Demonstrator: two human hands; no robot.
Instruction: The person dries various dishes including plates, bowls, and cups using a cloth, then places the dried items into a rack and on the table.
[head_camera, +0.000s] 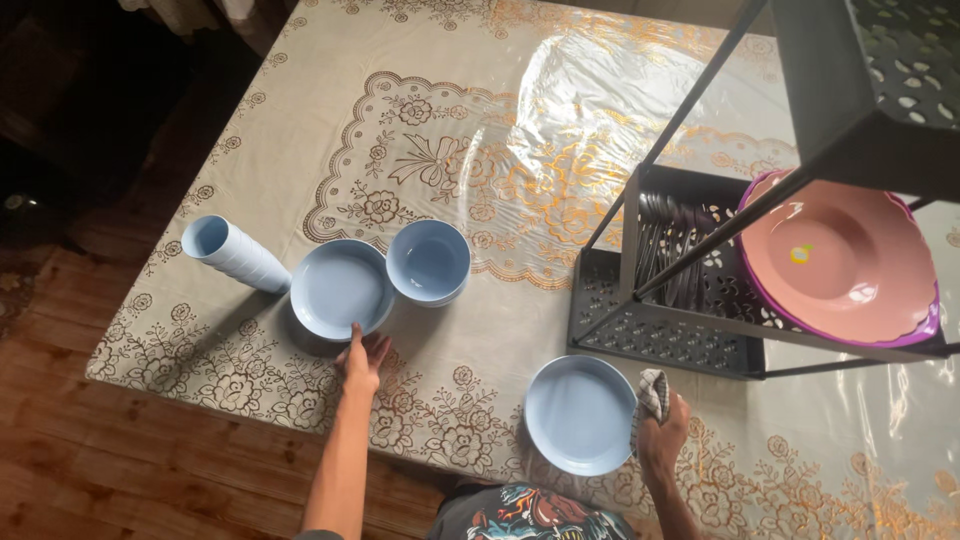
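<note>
Head view, looking down at a table covered with a floral plastic cloth.

Blue plate A: lies left of centre, just far of the left hand. Fingertips of that hand touch the plate's near rim; fingers extended and loosely spread, hand mostly open, nothing enclosed.

Blue plate B: lies at the near edge of the table, right of centre, directly left of the right hand. That hand is closed in a fist around a checked cloth, which bunches out above the knuckles and meets the plate's right rim. Whether the fingers also grip the rim cannot be told.

Surroundings: blue bowl just right of plate A, touching or nearly so; stack of blue cups lying on its side left of plate A. Dark metal dish rack at right holds pink plates.
</note>
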